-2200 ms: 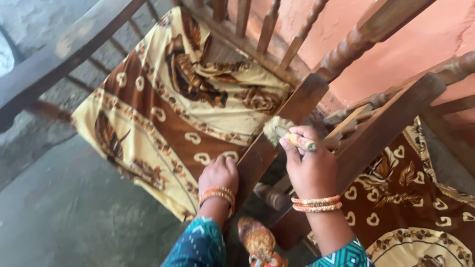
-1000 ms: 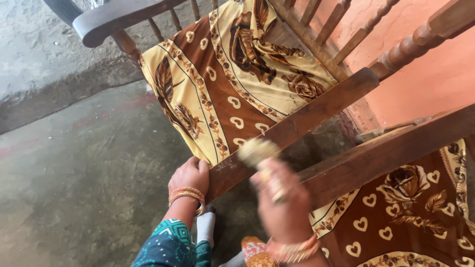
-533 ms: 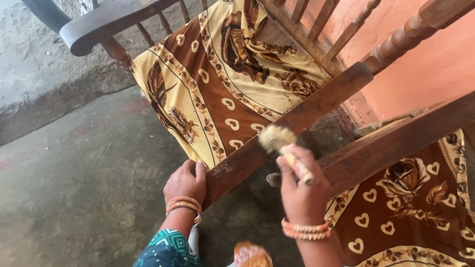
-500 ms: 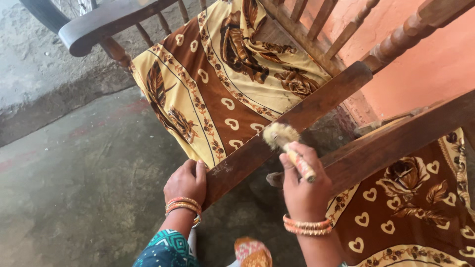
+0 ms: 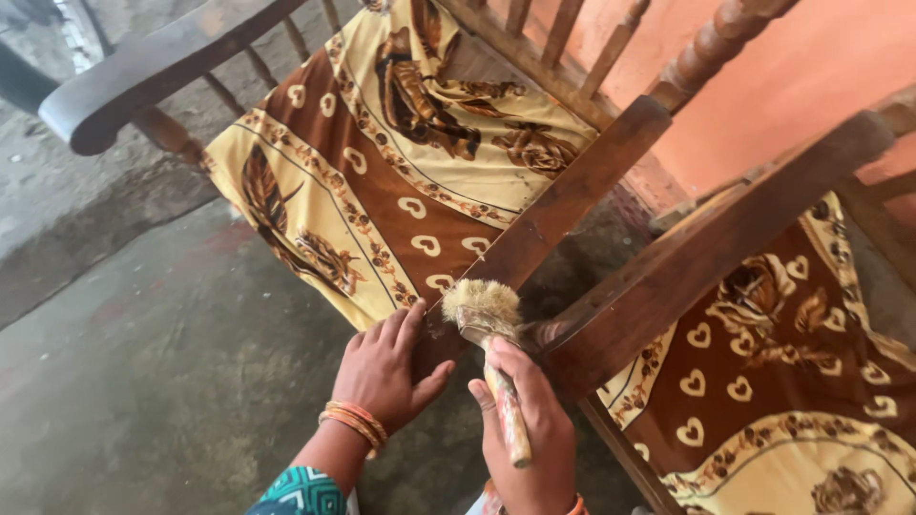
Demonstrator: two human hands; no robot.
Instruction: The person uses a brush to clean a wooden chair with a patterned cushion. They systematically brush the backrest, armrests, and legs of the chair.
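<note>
A person crouched on a grey concrete floor works at the front end of a dark wooden armrest belonging to a spindle-backed chair. The right hand is wrapped around the handle of a worn paintbrush, fingers closed firmly on it, with the pale frayed bristles pressed to the lower end of the armrest, just beside the chair's front edge. The left hand lies against the same end of the armrest, fingers spread and laid along the wood, thumb set apart below; orange bangles circle that wrist, and a teal patterned sleeve shows at the bottom edge of the view.

A brown and yellow cloth printed with hearts, leaves and roses covers the seat and hangs over its front edge toward the floor. The chair's far armrest, rounded at its tip, runs across the upper left corner over turned spindles. To the right stands a second chair with its own slanting armrest, close beside the first, and a matching cloth over its seat. Behind both chairs rises a salmon-pink wall. The floor is stained and dusty, with a rougher, lighter strip of ground along the upper left edge.
</note>
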